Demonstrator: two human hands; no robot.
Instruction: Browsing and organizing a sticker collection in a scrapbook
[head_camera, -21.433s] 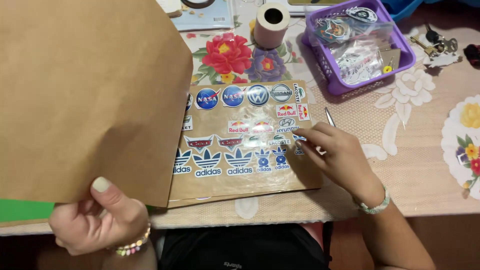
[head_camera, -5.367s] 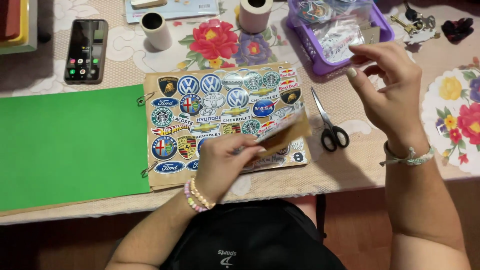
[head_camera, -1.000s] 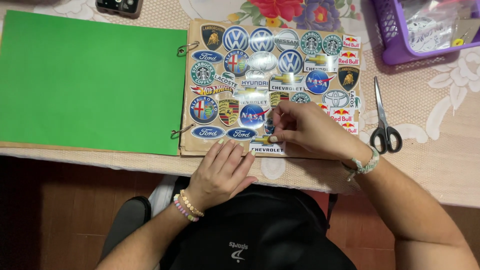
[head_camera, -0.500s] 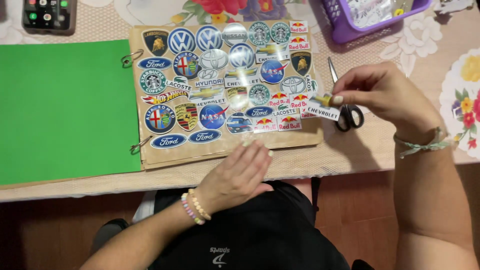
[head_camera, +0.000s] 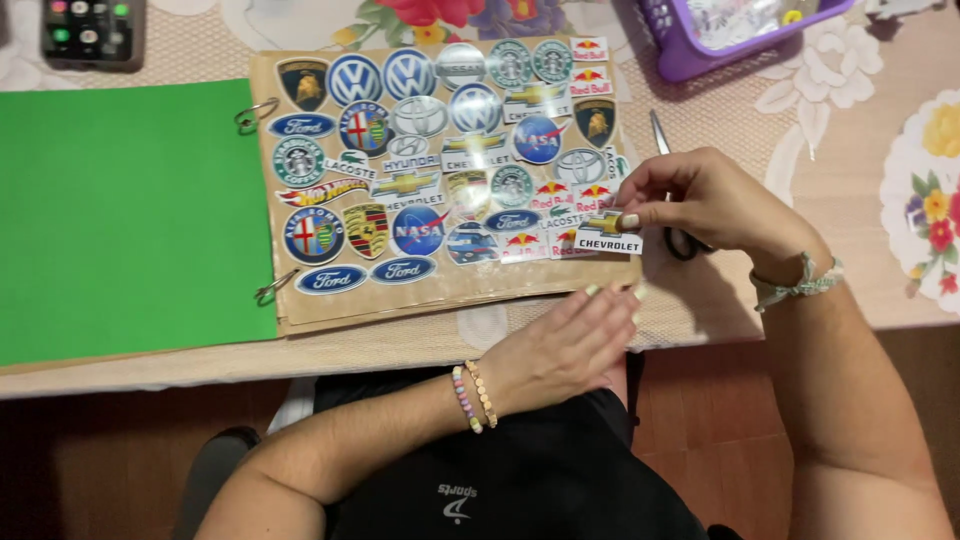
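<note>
Your left hand (head_camera: 565, 345) lies open and flat on the table edge (head_camera: 420, 345), just below the sticker page (head_camera: 440, 165). Your right hand (head_camera: 700, 200) pinches a small sticker (head_camera: 608, 233) at the page's right edge, over the scissors (head_camera: 672, 190). The sticker looks thin, light and floppy, so I think it is best to hold it by one corner.

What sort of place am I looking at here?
Probably a home craft table: a lace-and-flower tablecloth, a ring-bound sticker page, scissors and a purple basket of supplies.
</note>
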